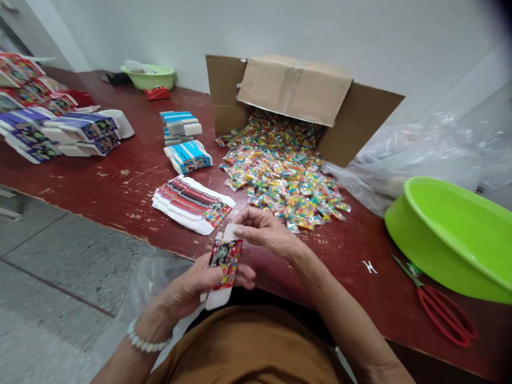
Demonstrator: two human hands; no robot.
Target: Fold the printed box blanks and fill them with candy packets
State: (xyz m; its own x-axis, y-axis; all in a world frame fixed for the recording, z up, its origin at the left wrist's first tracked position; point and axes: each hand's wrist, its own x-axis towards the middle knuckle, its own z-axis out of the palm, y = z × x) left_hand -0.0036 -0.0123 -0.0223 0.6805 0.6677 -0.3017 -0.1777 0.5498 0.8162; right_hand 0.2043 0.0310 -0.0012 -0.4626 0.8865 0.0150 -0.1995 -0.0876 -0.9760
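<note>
A small red printed carton (224, 258) with white end flaps is in front of my body, just over the table's near edge. My left hand (200, 280), with a beaded bracelet at the wrist, is wrapped round its middle. My right hand (264, 229) pinches the white flap at its upper end. The lower flap sticks out open. Just beyond lies a fanned stack of flat red cartons (192, 202) on the table. Behind my right hand is a heap of small wrapped candies (284, 186).
An overturned cardboard box (296, 88) spills the candies. Blue cartons (188, 156) and purple cartons (84, 128) stand left. At the right are a green basin (416, 234), red-handled scissors (444, 314) and plastic sheeting (420, 154). A pale green bowl (154, 79) sits behind.
</note>
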